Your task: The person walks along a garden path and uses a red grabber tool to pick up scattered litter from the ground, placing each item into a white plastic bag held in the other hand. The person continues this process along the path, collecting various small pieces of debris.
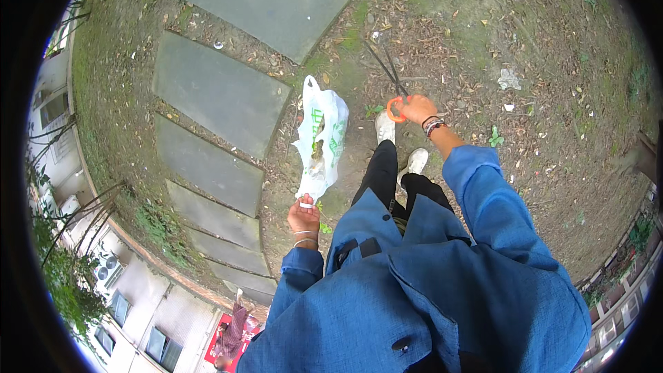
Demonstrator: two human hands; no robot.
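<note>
My left hand (304,214) grips one handle of a white plastic bag (331,140) with green printing. The bag hangs partly open over the ground, with brownish litter showing inside. Around the orange ring handle of long dark metal tongs (394,80) my right hand (417,109) is closed. The tongs reach away from me, their two arms crossing near the handle and their tips apart, close to a small white scrap (375,35) on the soil. Whether the tips touch the scrap I cannot tell.
Grey stone slabs (222,88) form a path at the left. A crumpled pale piece of litter (509,79) and a white scrap (508,108) lie on leafy soil at the right. Small green plants (495,137) grow nearby. A person (233,331) is by a red banner at the lower left.
</note>
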